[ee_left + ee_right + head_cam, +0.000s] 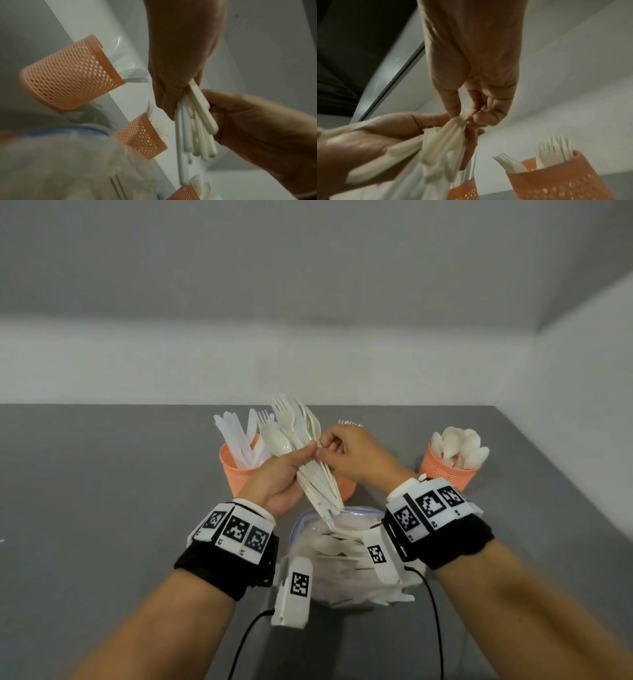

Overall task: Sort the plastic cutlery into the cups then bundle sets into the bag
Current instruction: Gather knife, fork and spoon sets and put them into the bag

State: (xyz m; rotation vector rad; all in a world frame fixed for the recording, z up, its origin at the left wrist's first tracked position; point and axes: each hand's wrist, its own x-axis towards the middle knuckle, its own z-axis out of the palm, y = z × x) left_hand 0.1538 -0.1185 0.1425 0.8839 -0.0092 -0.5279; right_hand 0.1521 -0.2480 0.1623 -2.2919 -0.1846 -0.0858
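My left hand (294, 467) grips a bundle of white plastic cutlery (301, 440), forks and spoons fanned upward, handles pointing down over the clear zip bag (308, 529). My right hand (325, 451) pinches the bundle's middle with thumb and fingertips. The left wrist view shows the handles (193, 128) sticking out below my left hand (178, 83), with the right hand (257, 128) beside them. In the right wrist view my right hand (469, 115) nips the bundle (440, 142). The bag holds several cutlery pieces.
Three orange mesh cups stand behind the bag: knives on the left (236, 474), forks in the middle (346, 489) mostly hidden by my hands, spoons on the right (448, 470). The grey table (102, 491) ends at a white wall.
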